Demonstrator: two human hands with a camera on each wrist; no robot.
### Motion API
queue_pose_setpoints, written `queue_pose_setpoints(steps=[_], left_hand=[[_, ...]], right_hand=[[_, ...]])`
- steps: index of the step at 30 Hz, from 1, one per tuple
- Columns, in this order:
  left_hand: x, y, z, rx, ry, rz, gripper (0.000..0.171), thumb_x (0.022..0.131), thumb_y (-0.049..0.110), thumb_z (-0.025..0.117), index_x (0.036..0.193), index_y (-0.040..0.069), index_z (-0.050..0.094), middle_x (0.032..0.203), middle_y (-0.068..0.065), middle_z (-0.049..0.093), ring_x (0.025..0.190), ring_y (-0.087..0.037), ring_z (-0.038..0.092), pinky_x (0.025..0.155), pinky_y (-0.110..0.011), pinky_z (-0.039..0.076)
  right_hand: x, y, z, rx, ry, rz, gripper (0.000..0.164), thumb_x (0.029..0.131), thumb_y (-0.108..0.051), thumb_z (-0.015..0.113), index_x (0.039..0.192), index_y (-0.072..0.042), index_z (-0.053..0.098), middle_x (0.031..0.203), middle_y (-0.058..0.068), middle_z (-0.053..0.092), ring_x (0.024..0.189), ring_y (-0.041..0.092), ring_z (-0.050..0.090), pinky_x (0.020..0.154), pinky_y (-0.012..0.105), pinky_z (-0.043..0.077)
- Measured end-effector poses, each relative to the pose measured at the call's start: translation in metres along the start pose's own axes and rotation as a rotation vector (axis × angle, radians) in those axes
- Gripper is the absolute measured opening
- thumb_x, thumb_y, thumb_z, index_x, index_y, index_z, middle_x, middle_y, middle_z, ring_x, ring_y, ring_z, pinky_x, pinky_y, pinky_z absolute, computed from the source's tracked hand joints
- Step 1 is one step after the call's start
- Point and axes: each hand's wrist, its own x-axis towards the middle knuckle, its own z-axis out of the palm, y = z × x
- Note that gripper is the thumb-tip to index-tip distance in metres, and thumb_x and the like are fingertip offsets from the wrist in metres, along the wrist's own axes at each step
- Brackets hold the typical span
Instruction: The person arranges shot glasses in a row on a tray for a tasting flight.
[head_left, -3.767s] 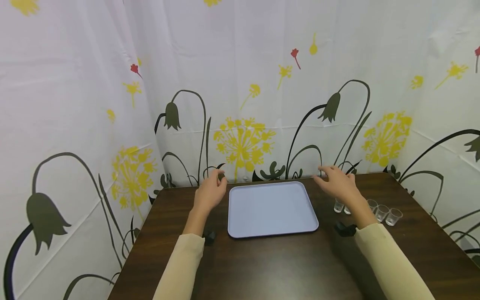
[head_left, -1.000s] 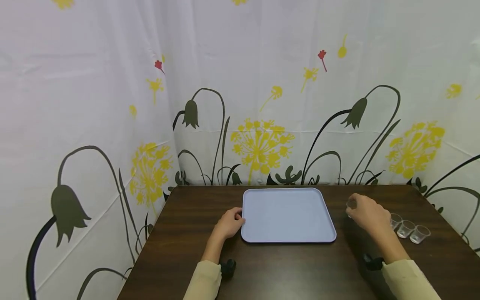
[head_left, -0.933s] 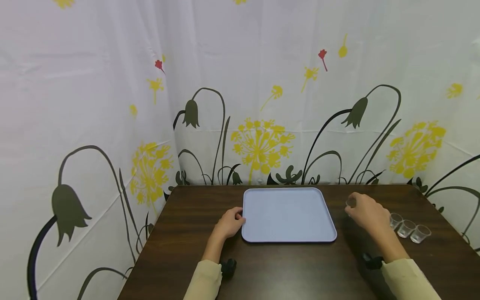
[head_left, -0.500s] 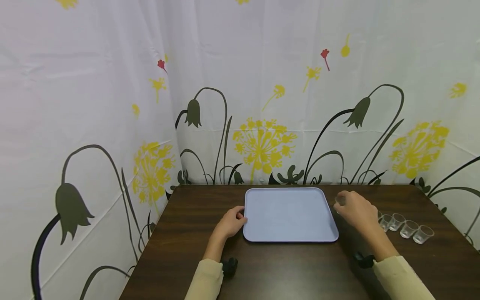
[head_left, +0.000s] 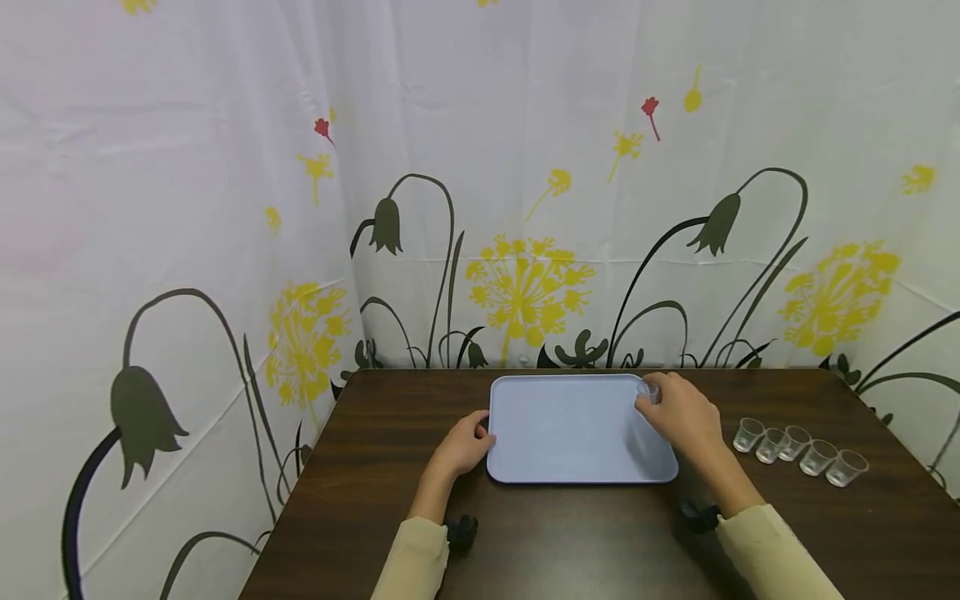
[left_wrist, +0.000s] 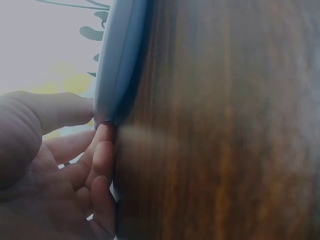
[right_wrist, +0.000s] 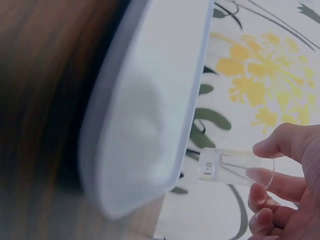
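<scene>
Grips one clear cup [right_wrist: 231,166] in the right hand [head_left: 681,410], pointing mouth up, long axis near vertical, above one tray's [head_left: 562,437] far right corner. Held it right of the tray earlier. Grasps the tray's left edge with the left hand [head_left: 459,446]. Shows five more cups [head_left: 794,443] on the surface [head_left: 570,542].

1. A white cloth [head_left: 480,108] with pictures on it hangs behind the counter [head_left: 360,483] and down both sides, like walls.
2. The cloth looks a bit wavy and creased.
3. It has big, round yellow flowers [head_left: 530,287] and droopy, gray-green bell flowers [head_left: 142,417].
4. Little red flowers [head_left: 650,106] are higher up.
5. The counter is dark brown wood, with a soft shine [head_left: 581,542] near the front.
</scene>
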Motion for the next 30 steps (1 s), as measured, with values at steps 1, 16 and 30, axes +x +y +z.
queue_pose_setpoints(steps=[1,16,30], left_hand=[[-0.001,0.0,0.0,0.004,0.004,0.0,0.057,0.101,0.014,0.068,0.153,-0.003,0.052,0.1,-0.009,0.062,0.083,-0.019,0.054,0.072,-0.032,0.043],[0.006,-0.007,0.003,-0.005,-0.004,0.057,0.062,0.095,0.012,0.07,0.149,-0.011,0.051,0.094,-0.008,0.055,0.082,-0.021,0.052,0.073,-0.032,0.043],[0.001,-0.001,-0.002,0.012,-0.009,0.046,0.058,0.098,0.01,0.068,0.151,-0.008,0.052,0.096,-0.007,0.056,0.085,-0.019,0.051,0.079,-0.033,0.042]], right_hand=[[0.001,-0.004,0.002,0.007,-0.01,-0.004,0.047,0.096,-0.033,0.068,0.136,-0.01,0.073,0.117,0.016,0.073,0.086,0.026,0.064,0.062,0.044,0.05],[0.007,-0.049,0.034,0.091,-0.084,-0.077,0.042,0.097,-0.035,0.069,0.134,-0.018,0.074,0.091,-0.002,0.067,0.073,0.015,0.057,0.056,0.037,0.043],[0.013,-0.09,0.058,0.11,-0.129,-0.112,0.039,0.095,-0.037,0.076,0.13,-0.02,0.075,0.09,-0.003,0.069,0.072,0.015,0.059,0.058,0.036,0.044]])
